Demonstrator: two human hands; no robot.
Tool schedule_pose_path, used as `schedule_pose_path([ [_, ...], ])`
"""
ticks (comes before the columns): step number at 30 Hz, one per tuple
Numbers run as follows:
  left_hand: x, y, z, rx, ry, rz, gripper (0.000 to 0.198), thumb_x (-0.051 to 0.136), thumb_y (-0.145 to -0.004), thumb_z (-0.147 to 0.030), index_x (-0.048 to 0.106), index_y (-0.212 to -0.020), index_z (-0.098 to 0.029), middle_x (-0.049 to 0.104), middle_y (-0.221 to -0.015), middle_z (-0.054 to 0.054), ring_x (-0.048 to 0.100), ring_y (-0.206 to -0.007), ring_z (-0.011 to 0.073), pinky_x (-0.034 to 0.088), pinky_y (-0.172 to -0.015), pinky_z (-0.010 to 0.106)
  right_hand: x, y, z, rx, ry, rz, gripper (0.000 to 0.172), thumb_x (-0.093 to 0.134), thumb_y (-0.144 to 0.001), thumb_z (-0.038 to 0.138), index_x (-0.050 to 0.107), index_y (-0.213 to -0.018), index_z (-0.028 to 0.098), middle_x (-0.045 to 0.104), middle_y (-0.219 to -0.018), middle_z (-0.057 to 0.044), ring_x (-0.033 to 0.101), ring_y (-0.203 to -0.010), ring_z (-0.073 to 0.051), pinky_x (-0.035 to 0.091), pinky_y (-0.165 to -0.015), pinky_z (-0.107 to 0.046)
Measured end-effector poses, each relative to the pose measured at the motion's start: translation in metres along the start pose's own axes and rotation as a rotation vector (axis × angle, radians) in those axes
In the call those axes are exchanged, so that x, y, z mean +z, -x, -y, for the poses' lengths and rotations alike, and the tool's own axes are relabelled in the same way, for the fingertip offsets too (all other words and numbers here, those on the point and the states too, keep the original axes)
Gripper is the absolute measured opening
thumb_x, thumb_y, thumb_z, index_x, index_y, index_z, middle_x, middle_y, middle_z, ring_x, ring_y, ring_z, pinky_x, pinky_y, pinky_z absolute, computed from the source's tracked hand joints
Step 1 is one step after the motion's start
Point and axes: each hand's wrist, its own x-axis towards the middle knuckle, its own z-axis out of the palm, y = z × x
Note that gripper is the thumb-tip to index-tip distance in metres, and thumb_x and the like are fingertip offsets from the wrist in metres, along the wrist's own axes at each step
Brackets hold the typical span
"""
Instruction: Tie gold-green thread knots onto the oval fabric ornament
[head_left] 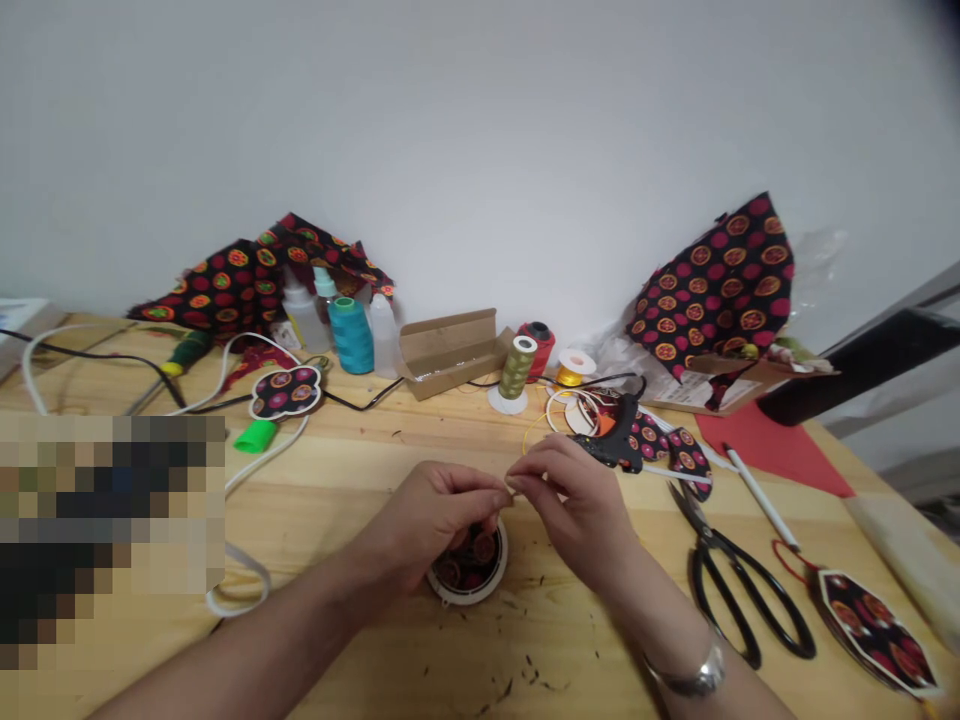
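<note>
In the head view my left hand [442, 510] and my right hand [574, 500] meet fingertip to fingertip in a pinch. Whatever is between them is too small to make out. Just under my left hand a round piece [480, 575] with a pale rim and dark patterned fabric lies on the table, partly covered by my fingers. Beyond my right hand lies a black glue gun [616, 440], and to its right rest black-handled scissors [731, 580], blades pointing away.
At the back stand an olive thread spool [516, 375], a teal thread cone [351, 335] and an open cardboard box [450, 352]. Patterned fabric [720, 280] is heaped at the right. A white pen [763, 498] and a fabric-covered octagonal piece [874, 630] lie right of the scissors.
</note>
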Motion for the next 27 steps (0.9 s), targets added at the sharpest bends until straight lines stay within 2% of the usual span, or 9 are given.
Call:
schedule_pose_path([
  [4, -0.004, -0.001, 0.005, 0.02, 0.068, 0.114, 0.026, 0.062, -0.071, -0.029, 0.058, -0.05, -0.014, 0.045, -0.042, -0.005, 0.024, -0.038, 0.0047, 0.012, -0.04, 0.024, -0.003, -0.005, -0.002, 0.174, -0.182, 0.011, 0.008, 0.059, -0.077, 0.014, 0.062, -0.07, 0.016, 0.056, -0.066, 0.0, 0.051, -0.063, -0.011, 0.041, -0.058, -0.023],
  [10, -0.005, -0.004, 0.008, 0.067, 0.244, 0.105, 0.022, 0.065, -0.07, -0.028, 0.059, -0.055, -0.014, 0.043, -0.045, -0.006, 0.025, -0.039, 0.0041, 0.011, -0.041, 0.023, 0.004, -0.005, -0.002, 0.407, -0.411, 0.037, 0.005, 0.062, -0.072, 0.02, 0.064, -0.069, 0.017, 0.06, -0.063, 0.0, 0.051, -0.057, -0.01, 0.042, -0.054, -0.022],
  [15, -0.006, -0.005, 0.007, 0.111, 0.242, 0.062, 0.026, 0.064, -0.072, -0.03, 0.057, -0.054, -0.013, 0.042, -0.045, -0.006, 0.027, -0.039, 0.0039, 0.014, -0.04, 0.022, 0.007, -0.004, 0.001, 0.404, -0.388, 0.013, 0.009, 0.062, -0.071, 0.023, 0.064, -0.067, 0.016, 0.061, -0.062, -0.001, 0.052, -0.056, -0.011, 0.042, -0.054, -0.023],
  [18, -0.006, -0.005, 0.007, 0.127, 0.254, 0.008, 0.024, 0.065, -0.071, -0.03, 0.06, -0.056, -0.013, 0.047, -0.049, -0.004, 0.029, -0.039, 0.0035, 0.017, -0.039, 0.02, 0.007, -0.003, 0.003, 0.396, -0.334, -0.015, 0.011, 0.061, -0.072, 0.024, 0.064, -0.067, 0.015, 0.06, -0.06, -0.001, 0.049, -0.054, -0.01, 0.04, -0.051, -0.022],
  [23, -0.005, -0.005, 0.005, 0.145, 0.301, -0.069, 0.019, 0.067, -0.07, -0.03, 0.062, -0.06, -0.014, 0.053, -0.055, -0.003, 0.03, -0.04, 0.003, 0.021, -0.038, 0.018, 0.009, 0.003, 0.006, 0.419, -0.374, 0.023, 0.011, 0.06, -0.074, 0.025, 0.063, -0.069, 0.015, 0.059, -0.059, 0.0, 0.046, -0.05, -0.008, 0.037, -0.046, -0.019],
  [27, -0.005, -0.005, 0.005, 0.154, 0.278, -0.094, 0.023, 0.066, -0.071, -0.031, 0.06, -0.057, -0.013, 0.045, -0.049, -0.005, 0.025, -0.039, 0.0032, 0.017, -0.038, 0.019, 0.009, 0.004, 0.009, 0.416, -0.417, 0.063, 0.011, 0.061, -0.073, 0.025, 0.066, -0.071, 0.016, 0.061, -0.06, 0.0, 0.044, -0.048, -0.007, 0.036, -0.045, -0.018],
])
